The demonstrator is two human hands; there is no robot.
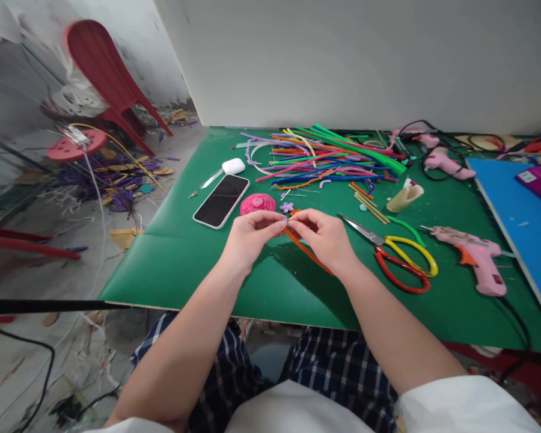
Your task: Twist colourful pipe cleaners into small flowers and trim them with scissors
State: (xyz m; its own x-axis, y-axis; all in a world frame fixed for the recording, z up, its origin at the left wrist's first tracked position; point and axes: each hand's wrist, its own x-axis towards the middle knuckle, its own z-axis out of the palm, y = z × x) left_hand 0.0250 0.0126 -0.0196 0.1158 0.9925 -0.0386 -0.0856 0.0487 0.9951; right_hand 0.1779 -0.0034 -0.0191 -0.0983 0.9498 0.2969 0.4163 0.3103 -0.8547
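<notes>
My left hand (251, 236) and my right hand (328, 236) meet over the near part of the green table, thumbs and forefingers pinched together. Between them is an orange pipe cleaner (307, 251); one length slants down to the right below my right hand, and a bit of orange shows beyond the fingers. The exact spot at the fingertips is too small to make out. Just past them lies a small purple flower (287, 207). A round pink ridged piece (258, 204) sits beyond my left hand, partly covered by it.
Behind my hands lies a pile of coloured pipe cleaners (329, 159). To the left are a phone (222, 201) and a white case (233, 166). Rightward lie scissors (388, 249), a bamboo-like cup (404, 198), a pink glue gun (473, 252) with a cord, and a blue board (514, 222).
</notes>
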